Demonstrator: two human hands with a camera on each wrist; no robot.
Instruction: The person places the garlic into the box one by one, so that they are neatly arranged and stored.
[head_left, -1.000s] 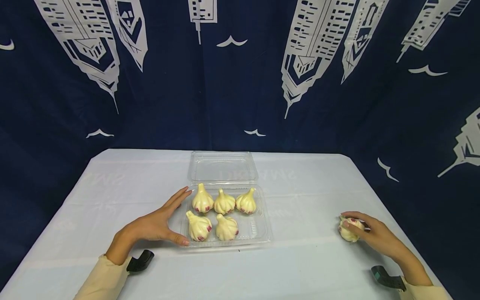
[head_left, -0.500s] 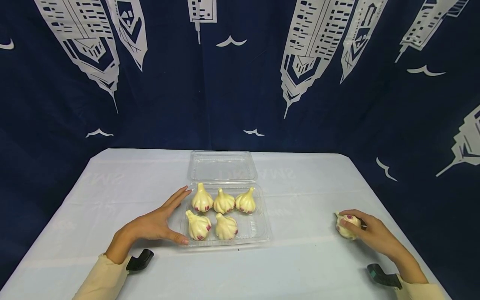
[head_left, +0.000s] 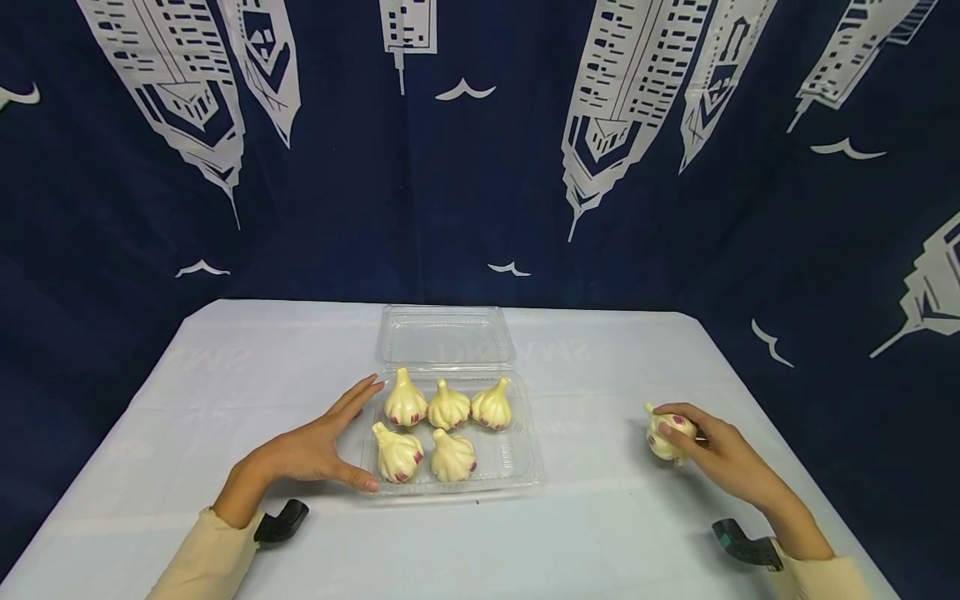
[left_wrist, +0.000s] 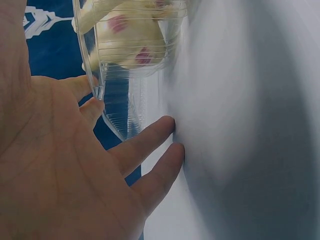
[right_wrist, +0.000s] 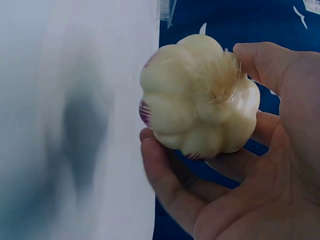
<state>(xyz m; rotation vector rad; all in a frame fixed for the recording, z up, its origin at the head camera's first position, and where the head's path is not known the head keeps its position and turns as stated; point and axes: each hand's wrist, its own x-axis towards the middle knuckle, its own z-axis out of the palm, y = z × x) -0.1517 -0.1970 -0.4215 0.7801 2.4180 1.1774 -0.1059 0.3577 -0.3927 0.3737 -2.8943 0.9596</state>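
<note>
My right hand (head_left: 716,454) grips a garlic bulb (head_left: 667,435) at the right of the head view, held over the table. In the right wrist view the bulb (right_wrist: 200,100) shows its root end and purple streaks, with thumb and fingers curled about it. Toward the middle, a clear plastic clamshell box (head_left: 517,446) lies with its lid folded back. Several garlic bulbs (head_left: 453,456) stand in it in two rows. My left hand (head_left: 311,450) rests at the box's left edge, fingers spread and straight; the left wrist view shows fingertips touching the box wall (left_wrist: 127,50).
A white cloth covers the table (head_left: 600,533). The raised lid (head_left: 446,336) lies behind the box. A dark blue curtain (head_left: 480,192) with white building prints hangs beyond the table's far edge. Black wrist mounts (head_left: 281,522) sit on both sleeves.
My right hand has carried the garlic bulb leftward and a little away from me, lifting it off the cloth. The left hand and the box have stayed in place.
</note>
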